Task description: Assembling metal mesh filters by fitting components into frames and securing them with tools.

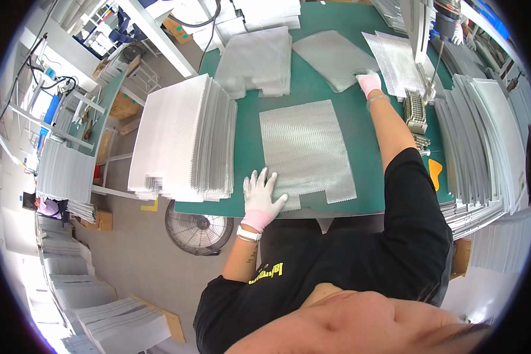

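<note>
My left hand (262,197), in a white glove with a pink cuff, lies with spread fingers at the lower left edge of a silvery mesh sheet (304,144). The thumb touches the sheet near its notched front edge, and the sheet lies flat on the green table. My right hand (369,82), gloved alike, reaches far out to the right corner of a thin stack of translucent sheets (334,58). Its fingers are drawn together at that corner, with the fingertips partly hidden.
A tall stack of white sheets (168,135) stands left on the green table (251,133), with notched translucent sheets (256,56) behind it. To the right are more mesh sheets (392,62), a metal fixture (416,112), an orange-yellow tool (435,173) and stacked panels (484,135). A floor fan (199,227) stands below.
</note>
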`<act>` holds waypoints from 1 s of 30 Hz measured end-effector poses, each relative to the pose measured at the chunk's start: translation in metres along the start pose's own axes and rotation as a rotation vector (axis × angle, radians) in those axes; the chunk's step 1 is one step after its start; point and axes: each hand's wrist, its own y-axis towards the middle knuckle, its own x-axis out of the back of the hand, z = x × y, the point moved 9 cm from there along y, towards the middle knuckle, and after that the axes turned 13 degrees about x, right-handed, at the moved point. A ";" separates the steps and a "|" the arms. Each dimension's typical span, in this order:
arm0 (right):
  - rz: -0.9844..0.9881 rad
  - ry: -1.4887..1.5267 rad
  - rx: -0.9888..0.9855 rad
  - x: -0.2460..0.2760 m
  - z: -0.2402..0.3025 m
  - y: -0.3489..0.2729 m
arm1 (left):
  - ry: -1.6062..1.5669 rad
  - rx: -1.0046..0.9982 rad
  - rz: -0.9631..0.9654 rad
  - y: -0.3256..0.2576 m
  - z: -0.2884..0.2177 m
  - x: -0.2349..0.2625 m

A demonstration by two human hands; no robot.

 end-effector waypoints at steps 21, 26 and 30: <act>0.365 -0.516 0.294 -0.016 0.127 -0.026 | -0.181 -0.036 -0.073 0.018 0.009 0.005; 0.350 -0.313 0.159 -0.007 0.142 -0.042 | -0.153 -0.030 -0.071 0.018 0.009 0.005; 0.540 -0.555 0.278 -0.008 0.127 -0.055 | -0.078 -0.063 -0.036 0.023 -0.001 0.018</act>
